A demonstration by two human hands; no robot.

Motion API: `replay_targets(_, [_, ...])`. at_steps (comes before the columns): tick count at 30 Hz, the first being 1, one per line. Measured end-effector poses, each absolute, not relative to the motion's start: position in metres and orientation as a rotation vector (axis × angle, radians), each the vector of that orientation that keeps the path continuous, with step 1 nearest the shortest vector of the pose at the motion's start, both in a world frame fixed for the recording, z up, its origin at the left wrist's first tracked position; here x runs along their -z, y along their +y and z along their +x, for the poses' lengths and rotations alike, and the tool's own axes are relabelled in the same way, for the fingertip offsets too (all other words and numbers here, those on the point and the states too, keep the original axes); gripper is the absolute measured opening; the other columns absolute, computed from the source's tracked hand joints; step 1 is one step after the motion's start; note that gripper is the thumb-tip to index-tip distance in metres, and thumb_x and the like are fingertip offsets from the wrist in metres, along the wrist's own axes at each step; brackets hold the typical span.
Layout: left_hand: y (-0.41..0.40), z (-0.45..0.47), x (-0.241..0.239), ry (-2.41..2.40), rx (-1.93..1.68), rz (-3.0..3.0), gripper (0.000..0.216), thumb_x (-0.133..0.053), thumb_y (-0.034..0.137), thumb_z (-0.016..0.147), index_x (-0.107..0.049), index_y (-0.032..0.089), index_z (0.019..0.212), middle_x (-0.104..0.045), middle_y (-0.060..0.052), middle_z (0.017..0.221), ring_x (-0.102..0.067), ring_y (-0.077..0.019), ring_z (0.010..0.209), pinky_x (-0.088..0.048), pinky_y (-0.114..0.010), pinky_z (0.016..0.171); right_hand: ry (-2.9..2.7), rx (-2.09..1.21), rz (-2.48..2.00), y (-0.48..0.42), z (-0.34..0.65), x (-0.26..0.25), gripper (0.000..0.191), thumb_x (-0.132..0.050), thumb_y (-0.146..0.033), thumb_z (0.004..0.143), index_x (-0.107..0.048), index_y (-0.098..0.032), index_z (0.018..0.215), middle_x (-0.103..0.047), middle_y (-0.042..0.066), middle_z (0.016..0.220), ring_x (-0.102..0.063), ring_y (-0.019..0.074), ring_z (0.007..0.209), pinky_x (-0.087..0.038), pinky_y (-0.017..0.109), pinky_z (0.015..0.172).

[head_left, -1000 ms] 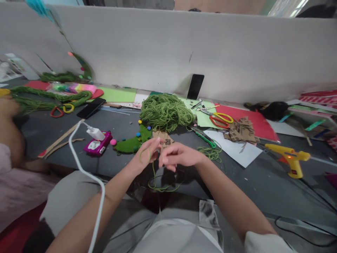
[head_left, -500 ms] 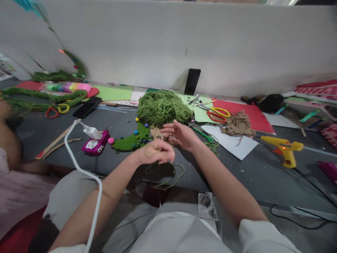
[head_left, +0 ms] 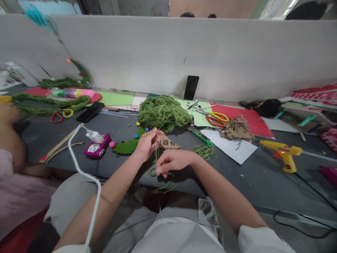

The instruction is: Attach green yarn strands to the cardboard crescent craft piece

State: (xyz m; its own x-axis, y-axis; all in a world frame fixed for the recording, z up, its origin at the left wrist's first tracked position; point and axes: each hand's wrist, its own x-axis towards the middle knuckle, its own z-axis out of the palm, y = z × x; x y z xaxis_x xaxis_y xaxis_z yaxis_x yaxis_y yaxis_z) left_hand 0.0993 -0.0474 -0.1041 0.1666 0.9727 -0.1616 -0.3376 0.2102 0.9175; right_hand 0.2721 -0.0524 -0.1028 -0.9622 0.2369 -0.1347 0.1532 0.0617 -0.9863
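A thin strand of green yarn [head_left: 156, 154] runs down between my two hands, and its loose loops hang over the table's front edge. My left hand [head_left: 148, 143] pinches the strand at the upper end. Lower and to the right, my right hand [head_left: 172, 161] has its fingers closed on the same yarn. Behind them lies a big tangled heap of green yarn [head_left: 163, 112]. A green felt crescent with coloured pompoms [head_left: 126, 147] is partly hidden by my left hand. Under and beyond my hands shows a printed brown cardboard piece [head_left: 168, 142].
To the right are green-handled scissors [head_left: 201, 137], red-and-yellow scissors [head_left: 217, 118], torn cardboard [head_left: 237, 128] and a yellow glue gun [head_left: 283, 151] with its light on. On the left are a purple power socket [head_left: 97, 147] with a white cable and a phone [head_left: 90, 111]. Another person's arm [head_left: 12, 133] reaches in.
My left hand has moved up and my right hand has come down, its spread fingers now closed on the yarn. The view has tilted slightly upward.
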Motion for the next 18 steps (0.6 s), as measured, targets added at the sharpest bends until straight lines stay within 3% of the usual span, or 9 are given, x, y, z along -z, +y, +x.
replay_targets(2, [-0.056, 0.097, 0.100, 0.918, -1.207, 0.926, 0.047, -0.078, 0.059, 0.078, -0.060, 0.016, 0.075, -0.035, 0.010, 0.052, -0.022, -0.0026, 0.040, -0.016, -0.018, 0.041, -2.016, -1.931, -0.675, -0.042, 0.273, 0.109, 0.029, -0.064, -0.037, 0.096, -0.072, -0.010, 0.091, -0.073, 0.004, 0.079, -0.063, 0.0098, 0.068, -0.050, 0.021, 0.068])
replay_targets(3, [-0.062, 0.096, 0.098, 0.896, -1.170, 1.030, 0.049, -0.077, 0.060, 0.079, -0.057, 0.016, 0.071, -0.034, 0.009, 0.051, -0.023, -0.0033, 0.041, -0.018, -0.019, 0.042, -1.799, -1.868, -0.827, -0.036, 0.274, 0.111, 0.031, -0.061, -0.040, 0.098, -0.071, -0.011, 0.094, -0.073, 0.005, 0.082, -0.063, 0.0093, 0.069, -0.050, 0.020, 0.068])
replay_targets(6, [-0.084, 0.096, 0.090, 0.732, -0.713, 1.511, 0.051, -0.068, 0.061, 0.088, -0.065, 0.013, 0.069, -0.053, 0.000, 0.060, -0.042, -0.0070, 0.052, -0.031, -0.021, 0.050, -1.124, -1.869, -1.046, -0.022, 0.279, 0.112, 0.039, -0.053, -0.048, 0.101, -0.068, -0.013, 0.101, -0.075, 0.007, 0.089, -0.066, 0.0112, 0.069, -0.051, 0.022, 0.064])
replay_targets(8, [-0.094, 0.097, 0.088, 0.605, -0.390, 1.639, 0.050, -0.063, 0.058, 0.093, -0.072, 0.013, 0.074, -0.058, -0.002, 0.061, -0.048, -0.0098, 0.057, -0.035, -0.023, 0.054, -0.930, -1.908, -0.981, -0.019, 0.281, 0.110, 0.038, -0.055, -0.049, 0.100, -0.067, -0.013, 0.098, -0.072, 0.005, 0.080, -0.064, 0.0109, 0.065, -0.049, 0.021, 0.061])
replay_targets(10, [-0.094, 0.098, 0.092, 0.603, -0.359, 1.589, 0.053, -0.055, 0.061, 0.096, -0.075, 0.013, 0.085, -0.063, -0.004, 0.065, -0.046, -0.0094, 0.054, -0.032, -0.023, 0.052, -0.948, -1.825, -0.878, -0.022, 0.282, 0.106, 0.035, -0.062, -0.048, 0.096, -0.065, -0.015, 0.087, -0.063, -0.001, 0.064, -0.054, 0.0090, 0.055, -0.042, 0.019, 0.055])
replay_targets(12, [-0.084, 0.098, 0.099, 0.748, -0.604, 1.449, 0.063, -0.045, 0.069, 0.097, -0.075, 0.013, 0.093, -0.068, -0.007, 0.075, -0.038, -0.0075, 0.049, -0.024, -0.023, 0.046, -1.126, -1.737, -0.743, -0.030, 0.281, 0.102, 0.036, -0.065, -0.050, 0.093, -0.063, -0.017, 0.081, -0.054, -0.005, 0.056, -0.047, 0.0086, 0.051, -0.038, 0.021, 0.053])
replay_targets(14, [-0.072, 0.096, 0.106, 0.926, -0.881, 1.248, 0.072, -0.042, 0.077, 0.093, -0.074, 0.013, 0.091, -0.066, -0.006, 0.070, -0.030, -0.0060, 0.043, -0.015, -0.023, 0.042, -1.426, -1.717, -0.613, -0.041, 0.278, 0.098, 0.041, -0.063, -0.054, 0.094, -0.063, -0.016, 0.080, -0.053, -0.005, 0.056, -0.045, 0.0092, 0.054, -0.037, 0.023, 0.057])
replay_targets(16, [-0.062, 0.094, 0.110, 1.008, -0.960, 1.106, 0.070, -0.051, 0.078, 0.088, -0.074, 0.012, 0.090, -0.058, -0.002, 0.058, -0.030, -0.0055, 0.039, -0.013, -0.022, 0.041, -1.690, -1.698, -0.536, -0.050, 0.273, 0.095, 0.046, -0.058, -0.057, 0.097, -0.062, -0.015, 0.078, -0.051, -0.005, 0.056, -0.042, 0.0086, 0.054, -0.036, 0.024, 0.059])
replay_targets(18, [-0.057, 0.095, 0.110, 1.022, -0.922, 1.046, 0.065, -0.062, 0.075, 0.084, -0.075, 0.012, 0.092, -0.059, -0.001, 0.057, -0.039, -0.0067, 0.041, -0.018, -0.021, 0.041, -1.882, -1.686, -0.500, -0.057, 0.267, 0.095, 0.048, -0.054, -0.058, 0.098, -0.062, -0.015, 0.078, -0.048, -0.005, 0.057, -0.039, 0.0078, 0.053, -0.034, 0.023, 0.057])
